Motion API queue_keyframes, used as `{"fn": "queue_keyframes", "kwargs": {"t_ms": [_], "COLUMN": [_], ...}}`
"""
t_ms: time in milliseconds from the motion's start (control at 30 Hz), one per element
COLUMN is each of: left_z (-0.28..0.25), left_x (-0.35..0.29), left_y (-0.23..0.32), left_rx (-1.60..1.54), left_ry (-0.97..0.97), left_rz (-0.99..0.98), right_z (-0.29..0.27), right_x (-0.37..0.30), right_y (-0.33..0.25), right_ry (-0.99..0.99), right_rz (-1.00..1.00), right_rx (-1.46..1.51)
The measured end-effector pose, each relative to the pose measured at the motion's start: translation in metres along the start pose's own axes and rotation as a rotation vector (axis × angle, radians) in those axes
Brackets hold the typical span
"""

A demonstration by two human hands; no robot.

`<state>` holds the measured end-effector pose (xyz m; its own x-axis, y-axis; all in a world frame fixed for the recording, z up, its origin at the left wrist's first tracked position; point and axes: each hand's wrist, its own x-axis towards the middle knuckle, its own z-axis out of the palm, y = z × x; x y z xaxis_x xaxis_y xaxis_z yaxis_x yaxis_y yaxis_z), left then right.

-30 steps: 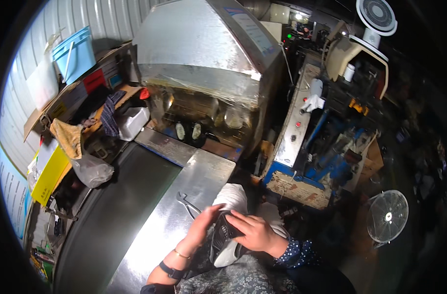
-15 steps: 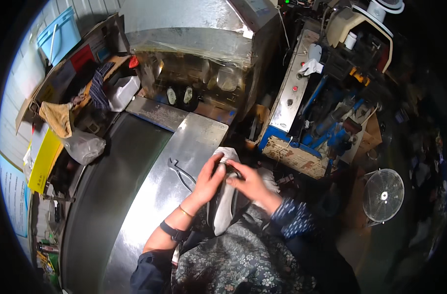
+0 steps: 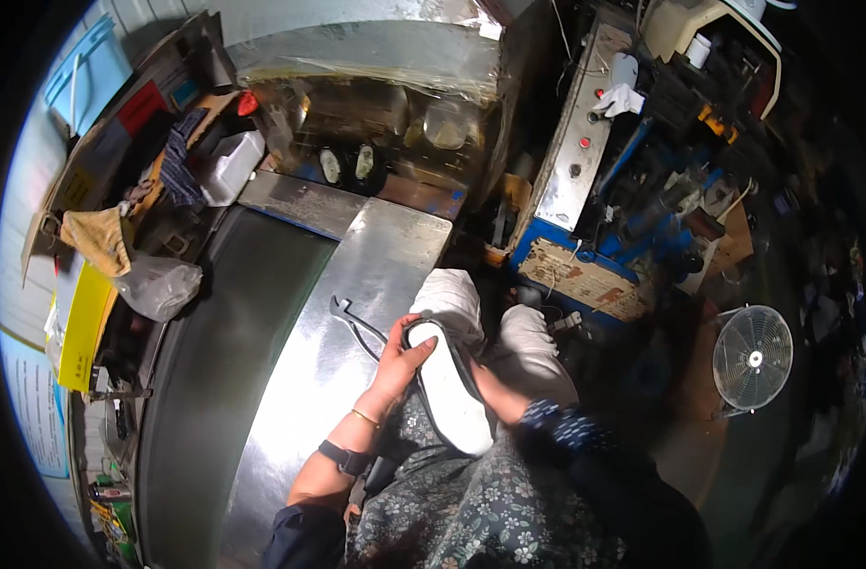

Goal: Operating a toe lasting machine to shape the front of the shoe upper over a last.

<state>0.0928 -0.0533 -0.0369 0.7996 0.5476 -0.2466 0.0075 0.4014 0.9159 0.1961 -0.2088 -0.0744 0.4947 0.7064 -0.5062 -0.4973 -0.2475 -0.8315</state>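
I see the left hand (image 3: 395, 365) clamped on the edge of a white shoe sole (image 3: 449, 384), held sole-up over my lap just beside the steel table (image 3: 357, 284). The right hand (image 3: 490, 391) sits under the sole; whether it grips, I cannot tell. I judge the work midway: pliers (image 3: 357, 327) lie untouched on the table.

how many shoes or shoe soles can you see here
3: a white shoe sole with a dark rim, sole side up, held between the left hand and right hand; two small dark shoes side by side at the steel machine's mouth. More may be hidden.
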Motion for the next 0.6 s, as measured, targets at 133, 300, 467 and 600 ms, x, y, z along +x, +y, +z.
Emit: {"fn": "queue_keyframes", "kwargs": {"t_ms": [133, 300, 467, 600], "left_z": [-0.012, -0.021, -0.009, -0.003], "left_x": [0.005, 0.028, 0.031, 0.029], "left_y": [0.002, -0.006, 0.011, 0.003], "left_rx": [0.044, 0.122, 0.243, 0.188], "left_ry": [-0.019, -0.062, -0.029, -0.121], "left_rz": [-0.078, -0.055, -0.128, -0.049], "right_z": [0.015, 0.022, 0.023, -0.015], "right_x": [-0.007, 0.010, 0.005, -0.011], "right_y": [-0.014, -0.032, -0.060, 0.015], "right_ry": [-0.035, 0.073, -0.112, -0.257], "right_rz": [-0.184, -0.898, -0.575, -0.388], "right_rx": [-0.576, -1.414, -1.610, -0.527]}}
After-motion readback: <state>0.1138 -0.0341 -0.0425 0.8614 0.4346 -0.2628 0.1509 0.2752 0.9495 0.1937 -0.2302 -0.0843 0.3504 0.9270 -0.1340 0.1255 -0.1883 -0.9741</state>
